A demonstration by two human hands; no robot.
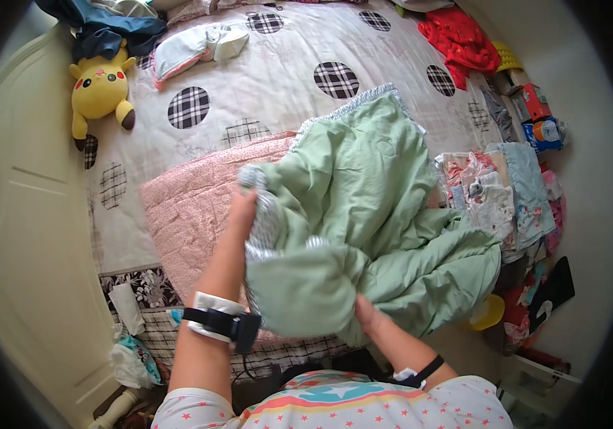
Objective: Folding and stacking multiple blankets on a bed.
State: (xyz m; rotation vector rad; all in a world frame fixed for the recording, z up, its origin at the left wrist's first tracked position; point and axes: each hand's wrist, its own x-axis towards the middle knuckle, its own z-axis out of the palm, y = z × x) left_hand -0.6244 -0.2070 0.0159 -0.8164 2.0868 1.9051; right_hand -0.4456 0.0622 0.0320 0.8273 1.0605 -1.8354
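Note:
A light green quilt (376,166) with a grey-and-white patterned border lies bunched in front of me, its near part lifted. My left hand (243,212) grips the patterned edge at the quilt's left corner. My right hand (364,313) reaches in under the near green fold, and its fingers are hidden by the cloth. Beneath the green quilt, a pink quilted pad (194,214) is spread on the bed, partly covered.
A bedsheet (285,69) with checked circles covers the bed. A yellow plush toy (100,88) lies at the far left beside the white headboard (27,177). Folded clothes (486,198) are stacked at right; a red garment (459,45) lies at the far right.

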